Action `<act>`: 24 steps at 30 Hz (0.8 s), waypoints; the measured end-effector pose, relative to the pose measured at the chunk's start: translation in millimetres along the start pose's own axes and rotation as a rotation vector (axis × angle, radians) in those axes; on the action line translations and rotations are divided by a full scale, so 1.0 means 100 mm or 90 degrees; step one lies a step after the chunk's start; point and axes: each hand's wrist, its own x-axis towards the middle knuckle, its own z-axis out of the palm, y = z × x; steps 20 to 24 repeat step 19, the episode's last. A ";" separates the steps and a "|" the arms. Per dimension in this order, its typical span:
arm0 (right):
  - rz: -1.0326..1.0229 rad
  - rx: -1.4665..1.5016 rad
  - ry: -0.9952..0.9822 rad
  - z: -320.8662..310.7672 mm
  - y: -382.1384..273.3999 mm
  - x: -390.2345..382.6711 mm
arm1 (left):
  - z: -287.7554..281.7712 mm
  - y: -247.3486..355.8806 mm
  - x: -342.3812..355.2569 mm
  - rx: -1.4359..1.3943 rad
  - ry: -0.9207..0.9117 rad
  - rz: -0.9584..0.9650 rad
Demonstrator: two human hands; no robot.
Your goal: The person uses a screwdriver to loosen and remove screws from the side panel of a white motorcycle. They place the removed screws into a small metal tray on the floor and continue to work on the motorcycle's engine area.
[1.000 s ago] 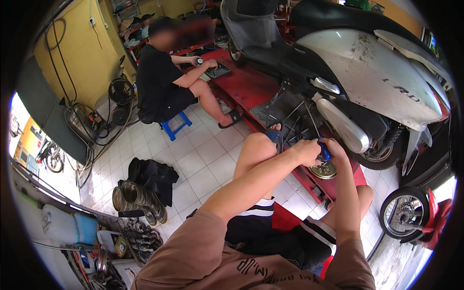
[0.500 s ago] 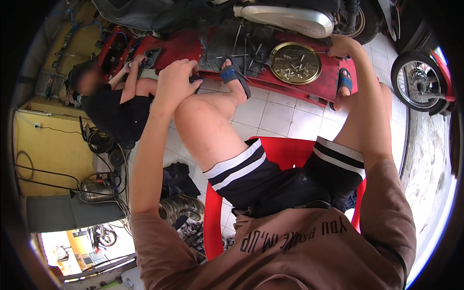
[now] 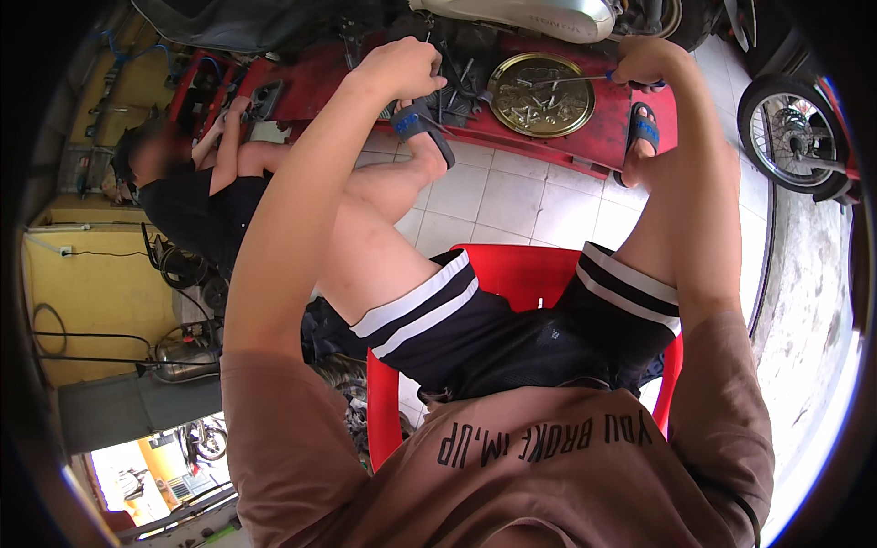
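My right hand point(image 3: 645, 64) is closed around a screwdriver point(image 3: 585, 79) with a blue handle, its thin shaft pointing left over a round gold-coloured tray point(image 3: 499, 100). Small metal screws and bolts point(image 3: 539, 99) lie scattered in that tray. My left hand point(image 3: 406, 69) is up over the hand tools left of the tray, its fingers curled; what they hold, if anything, is hidden. Just beside it are several wrenches and other tools point(image 3: 464, 91) on a dark mat. Above the tray hangs the silver cover of a motorbike point(image 3: 530, 18).
The tray and tools rest on a red platform point(image 3: 630, 128). To the left another person point(image 3: 196, 178) in black sits with hands at a part. A spoked wheel point(image 3: 791, 132) stands at the right. I sit on a red chair point(image 3: 512, 274) above white floor tiles point(image 3: 512, 196).
My left hand has moved from beside my left knee up and right to the tools. My right hand has shifted slightly upward with the screwdriver, and the whole view has shifted a little.
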 end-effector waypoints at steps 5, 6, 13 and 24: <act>-0.001 0.022 0.033 -0.03 -0.01 -0.12 | 0.54 0.16 0.58 -0.029 -0.073 -0.045; -0.006 0.025 0.040 -0.05 -0.03 -0.15 | 0.82 0.11 0.72 -0.044 -0.072 -0.051; 0.035 0.072 0.053 -0.08 0.15 -0.15 | 1.92 0.46 1.39 -0.257 -0.146 -0.170; 0.038 0.041 0.007 -0.06 0.23 0.03 | 2.13 0.88 1.50 -0.300 -0.114 -0.262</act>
